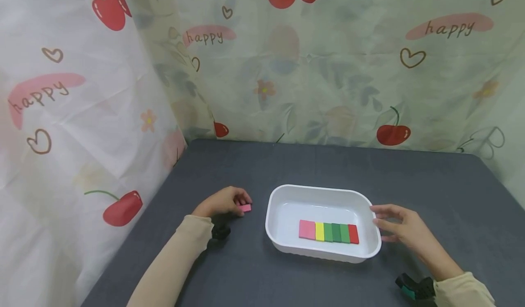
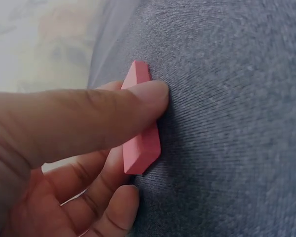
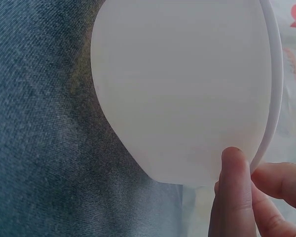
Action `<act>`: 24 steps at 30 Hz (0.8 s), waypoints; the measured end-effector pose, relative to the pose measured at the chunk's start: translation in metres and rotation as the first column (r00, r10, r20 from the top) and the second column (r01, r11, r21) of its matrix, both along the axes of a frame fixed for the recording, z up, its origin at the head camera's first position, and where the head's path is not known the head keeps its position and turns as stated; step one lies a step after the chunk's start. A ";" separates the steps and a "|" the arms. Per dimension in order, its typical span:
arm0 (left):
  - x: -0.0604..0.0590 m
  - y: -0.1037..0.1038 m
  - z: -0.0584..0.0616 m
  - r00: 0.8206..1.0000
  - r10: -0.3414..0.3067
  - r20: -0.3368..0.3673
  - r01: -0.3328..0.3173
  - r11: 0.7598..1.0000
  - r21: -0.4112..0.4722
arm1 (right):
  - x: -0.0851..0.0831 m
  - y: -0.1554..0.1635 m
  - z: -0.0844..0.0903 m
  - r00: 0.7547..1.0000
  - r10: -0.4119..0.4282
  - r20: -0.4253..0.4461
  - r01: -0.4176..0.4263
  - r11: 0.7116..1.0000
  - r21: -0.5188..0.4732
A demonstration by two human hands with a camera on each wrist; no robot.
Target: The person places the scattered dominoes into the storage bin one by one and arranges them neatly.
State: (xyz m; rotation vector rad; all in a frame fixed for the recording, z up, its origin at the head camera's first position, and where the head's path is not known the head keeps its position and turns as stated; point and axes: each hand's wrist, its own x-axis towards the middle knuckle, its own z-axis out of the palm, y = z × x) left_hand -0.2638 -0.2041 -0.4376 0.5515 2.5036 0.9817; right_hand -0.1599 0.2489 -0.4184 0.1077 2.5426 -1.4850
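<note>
A small pink block [image 1: 245, 207] lies on the dark grey tablecloth [image 1: 369, 175], left of a white tray [image 1: 311, 188]. My left hand [image 1: 239, 203] pinches that pink block [image 2: 140, 143] between thumb [image 2: 138, 98] and fingers, its lower edge against the cloth. Inside the tray a row of flat tiles [image 1: 329, 232] lies side by side: pink, yellow, three green, red. My right hand [image 1: 379, 220] rests with straight fingers against the tray's right side. In the right wrist view its thumb [image 3: 234, 173] touches the tray's outer wall [image 3: 177, 89] just under the rim.
A curtain [image 1: 328, 70] printed with cherries and "happy" hangs behind the table, and a white one [image 1: 61, 115] along the left side. A black wrist-worn device [image 1: 414, 289] shows at the right forearm, another [image 1: 221, 232] at the left.
</note>
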 end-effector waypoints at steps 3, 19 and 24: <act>0.002 0.004 -0.001 0.999 0.038 0.007 -0.038 0.999 -0.009 | -0.001 0.001 -0.001 1.000 0.000 0.005 0.000 1.000 0.006; 0.004 0.001 0.004 0.998 0.046 0.037 -0.043 0.997 -0.068 | -0.003 0.002 -0.002 1.000 0.001 0.019 -0.001 1.000 0.023; -0.001 -0.007 0.006 0.994 -0.072 0.087 0.078 0.995 -0.059 | -0.003 0.002 -0.003 1.000 0.000 0.015 0.000 1.000 0.021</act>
